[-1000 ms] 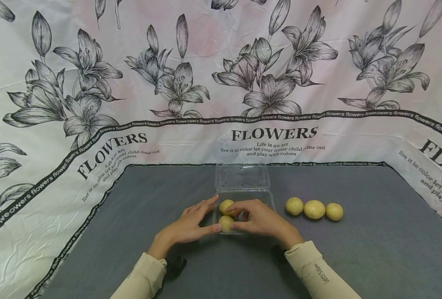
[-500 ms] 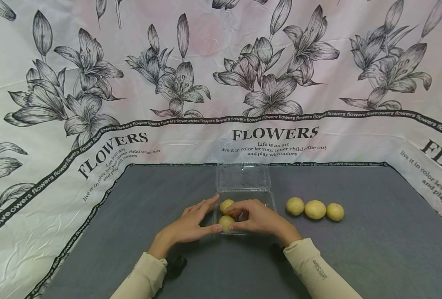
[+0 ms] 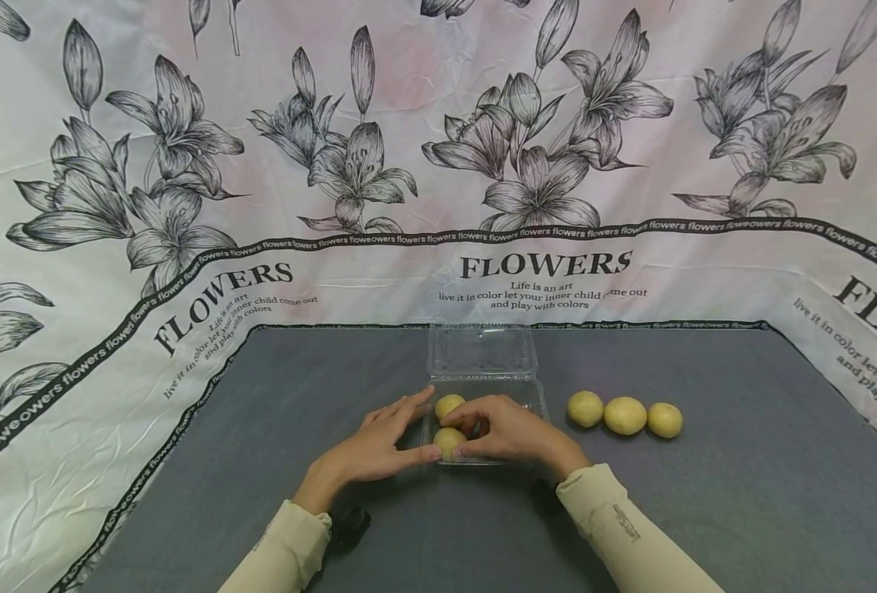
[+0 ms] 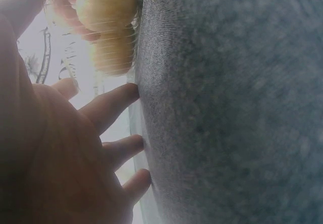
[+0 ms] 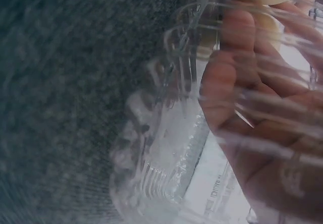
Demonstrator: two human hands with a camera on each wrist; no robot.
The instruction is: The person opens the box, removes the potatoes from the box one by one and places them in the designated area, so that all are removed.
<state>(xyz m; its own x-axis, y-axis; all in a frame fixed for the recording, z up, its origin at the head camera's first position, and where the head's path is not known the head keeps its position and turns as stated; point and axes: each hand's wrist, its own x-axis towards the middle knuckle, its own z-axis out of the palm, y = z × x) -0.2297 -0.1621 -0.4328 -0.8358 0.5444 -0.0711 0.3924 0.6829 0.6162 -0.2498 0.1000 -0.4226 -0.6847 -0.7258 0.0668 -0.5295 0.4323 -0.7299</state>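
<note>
A clear plastic clamshell box (image 3: pixel 508 389) stands with its lid (image 3: pixel 482 352) up at the back. Two yellow potatoes lie along its left side, a far potato (image 3: pixel 449 407) and a near potato (image 3: pixel 449 443). My right hand (image 3: pixel 510 430) reaches into the box, its thumb and forefinger on the near potato; in the right wrist view the right hand (image 5: pixel 242 77) shows through the ribbed wall, fingers bent. My left hand (image 3: pixel 375 445) lies along the box's left side, thumb at its front corner. In the left wrist view the left hand's fingers (image 4: pixel 113 105) are spread and fairly straight.
Three more potatoes (image 3: pixel 624 416) sit in a row on the grey tabletop (image 3: pixel 438 527), right of the box. A white flower-printed cloth (image 3: pixel 379 280) hangs behind and at both sides. Dark wrist cameras show below both hands.
My right wrist and sleeve have shifted slightly left and forward, while the fingers stay at the near potato. The left hand, box and potatoes look unmoved.
</note>
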